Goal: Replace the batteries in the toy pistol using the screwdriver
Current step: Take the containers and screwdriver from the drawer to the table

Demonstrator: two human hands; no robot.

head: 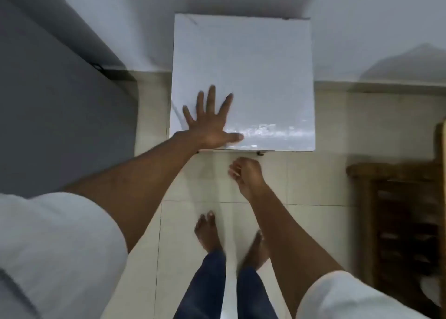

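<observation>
A small white square table (265,77) stands against the wall, seen from above. My left hand (210,123) lies flat on its near left part, fingers spread and straight. My right hand (246,173) hangs just in front of the table's near edge, below the top, with the fingers curled; whether it holds anything cannot be made out. No toy pistol, screwdriver or batteries show in the frame.
A grey surface (55,125) fills the left side. A dark wooden rack (400,222) stands at the right. My bare feet (210,231) stand on the pale tiled floor (313,185) in front of the table.
</observation>
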